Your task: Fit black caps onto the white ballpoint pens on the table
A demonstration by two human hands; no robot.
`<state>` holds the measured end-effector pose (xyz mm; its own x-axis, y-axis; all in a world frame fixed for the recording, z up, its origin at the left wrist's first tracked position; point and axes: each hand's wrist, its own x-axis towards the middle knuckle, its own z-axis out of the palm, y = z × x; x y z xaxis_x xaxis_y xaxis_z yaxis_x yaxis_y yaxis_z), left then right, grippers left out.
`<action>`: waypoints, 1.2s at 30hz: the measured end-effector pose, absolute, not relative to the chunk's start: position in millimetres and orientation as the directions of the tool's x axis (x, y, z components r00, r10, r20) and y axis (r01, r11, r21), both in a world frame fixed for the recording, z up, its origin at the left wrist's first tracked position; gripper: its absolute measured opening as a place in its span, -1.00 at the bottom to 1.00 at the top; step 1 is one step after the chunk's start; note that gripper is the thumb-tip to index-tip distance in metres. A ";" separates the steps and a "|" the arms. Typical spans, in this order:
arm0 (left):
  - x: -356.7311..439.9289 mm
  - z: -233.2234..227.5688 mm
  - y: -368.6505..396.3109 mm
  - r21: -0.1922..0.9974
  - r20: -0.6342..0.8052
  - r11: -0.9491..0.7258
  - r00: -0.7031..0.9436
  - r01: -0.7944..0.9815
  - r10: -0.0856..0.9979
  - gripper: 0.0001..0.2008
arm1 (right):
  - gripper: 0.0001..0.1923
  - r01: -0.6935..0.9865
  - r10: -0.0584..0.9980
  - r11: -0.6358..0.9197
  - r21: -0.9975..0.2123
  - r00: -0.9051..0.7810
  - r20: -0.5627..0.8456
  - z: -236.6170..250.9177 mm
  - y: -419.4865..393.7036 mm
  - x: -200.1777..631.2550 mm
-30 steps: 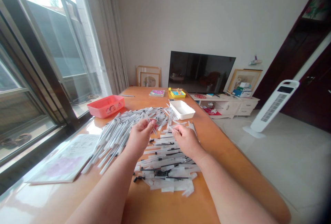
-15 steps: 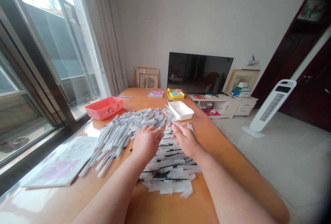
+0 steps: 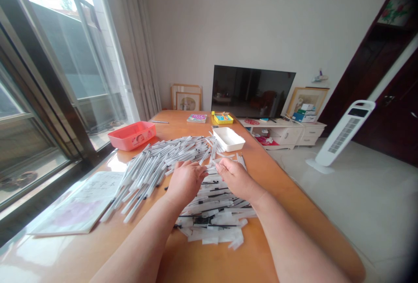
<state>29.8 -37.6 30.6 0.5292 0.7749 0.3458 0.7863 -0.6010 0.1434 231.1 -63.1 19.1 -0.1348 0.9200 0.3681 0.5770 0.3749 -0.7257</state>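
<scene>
The left hand (image 3: 185,181) and the right hand (image 3: 235,177) were held low over a heap of thin white plastic pen tubes (image 3: 163,161) and a flatter pile of clear plastic sleeves with black refills (image 3: 212,213), both spread over the orange-brown wooden table (image 3: 209,265). The fingertips of the two hands were brought close together above the spot where the heap and the pile met. The left hand was curled palm-down, its fingers bent onto the sleeves; whether anything was pinched beneath it could not be told. A slim white piece seemed to be nipped at the right hand's fingertips, but the grip was too small to be made out with certainty.

The tubes were fanned out toward the window side, left of the hands, while the sleeves lay directly beneath and just nearer than the hands. A shallow white rectangular plastic tray (image 3: 229,138) was set beyond the right hand, at the far end of the heap. A coral-pink plastic basin (image 3: 132,135) was placed at the window edge, well apart from the hands. A printed paper sheet (image 3: 78,207) lay flat at the near left. A yellow box (image 3: 223,118) and a colourful booklet (image 3: 197,118) were seen at the far end.
</scene>
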 end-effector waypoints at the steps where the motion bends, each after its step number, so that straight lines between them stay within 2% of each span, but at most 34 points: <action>1: 29.8 31.0 -37.6 0.144 0.335 -0.598 0.530 0.788 0.779 -0.74 | -0.69 0.584 0.919 0.376 -0.720 -0.138 0.369 19.4 -63.2 231.4; 5: 29.4 30.5 -36.8 0.144 0.324 -0.588 0.523 0.796 0.788 -0.73 | -0.78 0.554 0.927 0.359 -0.751 -0.117 0.357 18.7 -62.7 231.2; 8: 29.1 28.2 -35.7 0.136 0.334 -0.595 0.529 0.792 0.780 -0.72 | -0.65 0.549 0.943 0.310 -0.776 -0.075 0.323 16.3 -60.8 230.5; 11: 28.6 24.7 -34.5 0.131 0.347 -0.604 0.535 0.786 0.770 -0.74 | -0.56 0.583 0.939 0.313 -0.750 -0.073 0.336 12.8 -58.7 230.0; 14: 27.9 21.6 -33.4 0.135 0.352 -0.608 0.536 0.782 0.768 -0.75 | -0.62 0.563 0.943 0.316 -0.764 -0.099 0.317 11.0 -57.9 230.1; 18: 27.0 19.8 -32.5 0.130 0.351 -0.602 0.532 0.788 0.771 -0.74 | -0.74 0.466 0.967 0.254 -0.848 -0.093 0.238 11.7 -58.4 231.9; 23: 26.8 18.8 -31.8 0.112 0.369 -0.600 0.527 0.792 0.765 -0.75 | -0.56 0.539 0.968 0.245 -0.806 -0.084 0.238 11.2 -58.2 232.7; 25: 26.6 18.2 -31.3 0.114 0.371 -0.603 0.529 0.789 0.763 -0.76 | -0.61 0.538 0.963 0.264 -0.800 -0.096 0.253 11.5 -58.4 231.8; 28: 26.0 17.3 -30.4 0.118 0.366 -0.598 0.525 0.793 0.768 -0.76 | -0.80 0.468 0.969 0.239 -0.851 -0.062 0.238 13.5 -59.0 231.0; 29: 25.8 17.0 -30.1 0.118 0.367 -0.597 0.523 0.794 0.769 -0.76 | -0.81 0.447 0.974 0.220 -0.867 -0.052 0.220 14.0 -59.0 231.2; 33: 25.8 17.1 -30.0 0.115 0.373 -0.595 0.521 0.795 0.768 -0.76 | -0.60 0.464 0.983 0.180 -0.867 -0.046 0.179 12.6 -57.7 233.3; 36: 26.5 18.9 -31.4 0.116 0.352 -0.587 0.520 0.801 0.779 -0.75 | -0.61 0.469 0.983 0.182 -0.864 -0.065 0.172 11.8 -57.4 232.9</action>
<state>26.5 -31.4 18.9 0.5199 0.7785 0.3515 0.8012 -0.5872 0.1155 232.9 -57.4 11.8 -0.0654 0.9830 0.1718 0.4690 0.1822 -0.8642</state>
